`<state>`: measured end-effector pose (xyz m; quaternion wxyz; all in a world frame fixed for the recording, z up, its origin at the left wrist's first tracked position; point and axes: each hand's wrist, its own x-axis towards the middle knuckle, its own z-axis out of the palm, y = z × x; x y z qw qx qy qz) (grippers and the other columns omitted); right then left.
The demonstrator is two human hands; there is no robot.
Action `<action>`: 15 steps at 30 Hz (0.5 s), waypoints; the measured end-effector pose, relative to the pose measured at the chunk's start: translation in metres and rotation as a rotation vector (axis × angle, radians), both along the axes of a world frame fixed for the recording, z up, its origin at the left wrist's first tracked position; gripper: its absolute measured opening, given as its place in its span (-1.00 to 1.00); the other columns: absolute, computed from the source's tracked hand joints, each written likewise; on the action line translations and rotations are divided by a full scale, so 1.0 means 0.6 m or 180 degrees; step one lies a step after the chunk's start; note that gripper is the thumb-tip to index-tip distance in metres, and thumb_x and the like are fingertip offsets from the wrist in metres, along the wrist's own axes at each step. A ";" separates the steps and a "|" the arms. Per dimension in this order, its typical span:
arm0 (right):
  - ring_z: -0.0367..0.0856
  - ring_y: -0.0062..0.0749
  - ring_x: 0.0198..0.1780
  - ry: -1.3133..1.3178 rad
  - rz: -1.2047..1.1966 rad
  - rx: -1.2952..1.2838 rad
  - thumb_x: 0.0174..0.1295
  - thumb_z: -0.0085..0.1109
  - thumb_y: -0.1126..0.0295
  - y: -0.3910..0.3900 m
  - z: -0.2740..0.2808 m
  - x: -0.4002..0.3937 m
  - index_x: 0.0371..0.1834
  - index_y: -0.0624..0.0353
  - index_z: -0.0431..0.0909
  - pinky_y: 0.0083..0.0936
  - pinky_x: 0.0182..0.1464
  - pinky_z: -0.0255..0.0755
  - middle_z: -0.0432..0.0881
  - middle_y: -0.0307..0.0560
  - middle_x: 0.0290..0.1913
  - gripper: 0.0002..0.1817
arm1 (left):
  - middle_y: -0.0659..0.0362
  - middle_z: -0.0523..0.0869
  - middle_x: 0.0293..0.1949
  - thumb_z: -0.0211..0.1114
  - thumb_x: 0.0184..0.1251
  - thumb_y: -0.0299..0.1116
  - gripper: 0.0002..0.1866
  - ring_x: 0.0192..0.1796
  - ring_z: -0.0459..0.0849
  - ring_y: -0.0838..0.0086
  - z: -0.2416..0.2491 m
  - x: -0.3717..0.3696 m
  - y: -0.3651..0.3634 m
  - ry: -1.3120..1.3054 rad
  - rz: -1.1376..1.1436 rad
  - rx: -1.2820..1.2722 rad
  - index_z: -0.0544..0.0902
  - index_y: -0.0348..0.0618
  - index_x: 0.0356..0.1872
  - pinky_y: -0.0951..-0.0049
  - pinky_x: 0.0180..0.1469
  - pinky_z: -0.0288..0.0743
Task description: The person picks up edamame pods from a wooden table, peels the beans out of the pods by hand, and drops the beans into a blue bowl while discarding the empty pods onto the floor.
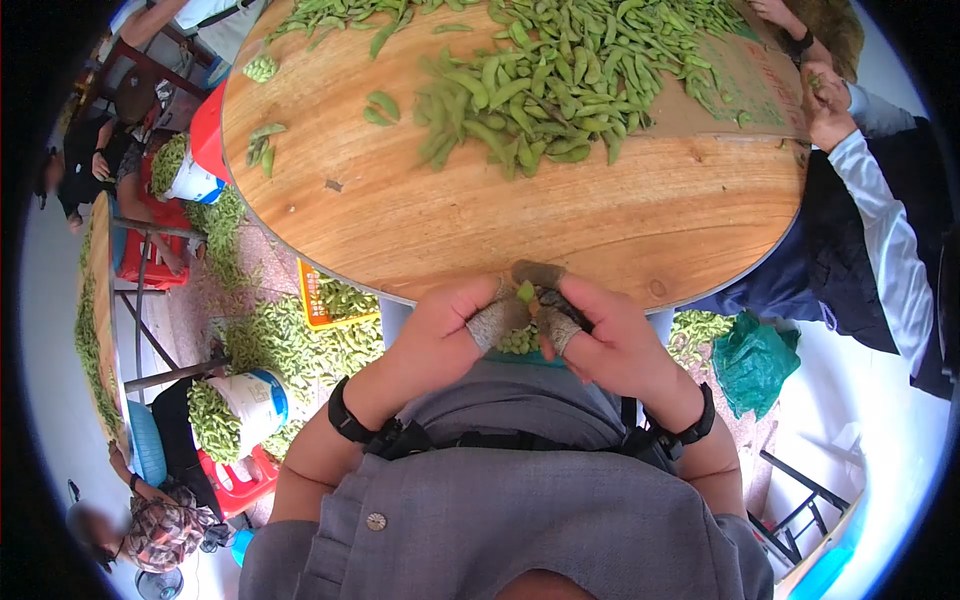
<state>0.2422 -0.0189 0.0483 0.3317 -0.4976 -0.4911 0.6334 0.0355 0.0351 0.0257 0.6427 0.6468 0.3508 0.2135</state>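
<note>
Both my hands meet just in front of the table's near edge, above my lap. My left hand (pixel 455 318) is closed, with grey coverings on its fingertips. My right hand (pixel 603 325) is closed too, its thumb and fingers wrapped in dark and grey covers. A small green soybean pod (pixel 526 291) shows between the fingertips of the two hands, mostly hidden by them. Below the hands, shelled green beans (pixel 520 341) are partly visible. On the wooden table (pixel 420 225) beyond lies a large heap of green pods (pixel 545 85).
A few loose pods (pixel 381 108) lie at the table's left. Flattened cardboard (pixel 745 85) sits at the right, near another person's hands (pixel 828 115). Buckets of pods (pixel 250 408), an orange crate (pixel 318 300) and a green plastic bag (pixel 755 365) stand below. Other people sit at left.
</note>
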 end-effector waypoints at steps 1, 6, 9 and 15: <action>0.52 -0.57 -0.34 -0.0229 0.0192 0.0092 0.11 -0.10 0.62 0.003 -0.003 0.001 0.24 0.21 0.36 -0.62 -0.23 0.44 0.57 -0.14 -0.30 -0.46 | 0.14 0.58 -0.48 0.15 0.35 -0.40 -0.83 -0.42 0.56 0.37 -0.003 0.001 0.001 0.0116 -0.0098 0.0858 0.62 -0.21 -0.14 0.43 -0.33 0.41; 0.52 -0.61 -0.28 -0.0113 0.0148 -0.0109 0.09 -0.11 0.64 0.005 0.011 -0.004 0.29 0.20 0.33 -0.61 -0.17 0.45 0.58 -0.15 -0.25 -0.41 | -0.04 0.61 -0.40 0.17 0.27 -0.43 -0.84 -0.30 0.62 0.07 0.013 0.010 0.002 0.0243 0.0057 0.1475 0.62 -0.24 -0.19 0.30 -0.26 0.46; 0.52 -0.63 -0.29 0.0182 -0.0021 -0.0273 0.08 -0.12 0.65 0.004 0.011 -0.003 0.29 0.21 0.34 -0.63 -0.19 0.45 0.57 -0.18 -0.28 -0.41 | -0.02 0.64 -0.36 0.17 0.28 -0.43 -0.85 -0.27 0.65 0.14 0.013 0.007 0.006 0.0435 0.0010 0.1473 0.62 -0.23 -0.19 0.35 -0.23 0.47; 0.52 -0.62 -0.29 0.0297 -0.0043 -0.0288 0.08 -0.15 0.65 0.002 0.001 0.000 0.27 0.21 0.35 -0.65 -0.19 0.44 0.57 -0.24 -0.34 -0.42 | 0.01 0.66 -0.35 0.18 0.28 -0.45 -0.86 -0.29 0.67 0.21 0.005 0.007 0.009 0.0677 -0.0078 0.1589 0.62 -0.21 -0.19 0.38 -0.23 0.49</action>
